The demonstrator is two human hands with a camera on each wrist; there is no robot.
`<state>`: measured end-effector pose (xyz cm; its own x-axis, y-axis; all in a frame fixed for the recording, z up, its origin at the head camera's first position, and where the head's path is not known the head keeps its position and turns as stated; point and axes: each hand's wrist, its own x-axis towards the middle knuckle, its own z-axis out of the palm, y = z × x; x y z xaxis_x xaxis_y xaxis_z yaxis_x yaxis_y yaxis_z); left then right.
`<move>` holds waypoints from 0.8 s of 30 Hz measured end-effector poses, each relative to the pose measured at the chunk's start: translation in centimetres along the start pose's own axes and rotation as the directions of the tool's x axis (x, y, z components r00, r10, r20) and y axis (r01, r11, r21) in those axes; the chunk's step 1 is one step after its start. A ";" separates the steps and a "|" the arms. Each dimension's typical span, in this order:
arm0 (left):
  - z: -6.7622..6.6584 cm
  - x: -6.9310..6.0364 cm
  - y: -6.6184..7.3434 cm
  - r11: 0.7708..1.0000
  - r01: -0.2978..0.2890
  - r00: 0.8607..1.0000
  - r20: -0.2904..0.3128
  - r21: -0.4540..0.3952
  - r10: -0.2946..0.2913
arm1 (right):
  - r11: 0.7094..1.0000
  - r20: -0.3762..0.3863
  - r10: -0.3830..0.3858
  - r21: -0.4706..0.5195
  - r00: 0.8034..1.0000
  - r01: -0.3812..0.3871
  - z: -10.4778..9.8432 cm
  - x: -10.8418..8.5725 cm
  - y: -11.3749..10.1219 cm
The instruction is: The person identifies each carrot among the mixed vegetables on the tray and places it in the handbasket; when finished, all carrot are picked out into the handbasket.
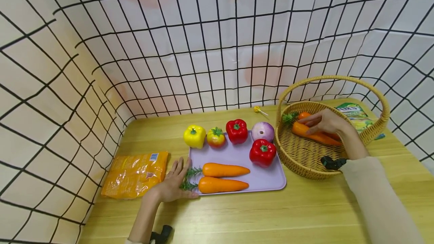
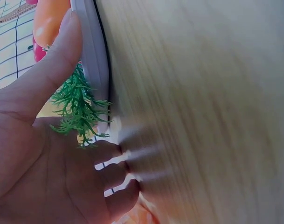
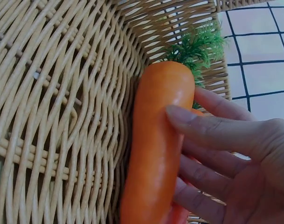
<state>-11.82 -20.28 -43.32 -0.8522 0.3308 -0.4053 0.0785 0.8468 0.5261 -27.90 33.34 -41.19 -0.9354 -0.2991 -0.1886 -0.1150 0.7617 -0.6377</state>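
Note:
The right hand [image 1: 325, 122] reaches into the wicker basket [image 1: 298, 161] and grips an orange carrot [image 1: 315, 135] near its thick end. In the right wrist view the thumb lies across that carrot [image 3: 155, 140], the fingers behind it. Another orange item [image 1: 304, 115] shows beside it in the basket. At the lilac tray's [image 1: 220, 155] left edge, the left hand [image 1: 173, 183] rests with straight, spread fingers, beside the leafy tops of two carrots [image 1: 225, 170] [image 1: 222, 185]. Green leaves [image 2: 79, 107] show by its palm in the left wrist view.
Yellow pepper [image 1: 194, 136], red-yellow fruit [image 1: 216, 138], two red peppers [image 1: 237, 131] [image 1: 262, 153] and a purple onion [image 1: 262, 131] are on or at the tray. An orange packet [image 1: 133, 175] lies left, a yellow lollipop [image 1: 257, 109] behind, a green packet [image 1: 359, 116] behind the basket, whose handle arches high.

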 end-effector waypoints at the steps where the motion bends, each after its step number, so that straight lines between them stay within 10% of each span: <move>1: 0.0 0.0 0.0 1.000 0.001 1.000 0.000 0.001 -0.001 | 1.000 0.002 -0.003 0.008 1.000 0.003 0.0 0.0 0.1; 24: -0.1 -0.1 -0.1 1.000 -0.009 1.000 0.011 -0.019 0.010 | 0.996 -0.016 0.078 0.040 0.997 -0.077 0.0 0.0 0.2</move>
<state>-11.82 -20.44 -43.27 -0.8459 0.3434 -0.4081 0.0765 0.8354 0.5443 -27.90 33.50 -41.28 -0.9467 -0.2296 -0.2259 -0.0287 0.7588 -0.6507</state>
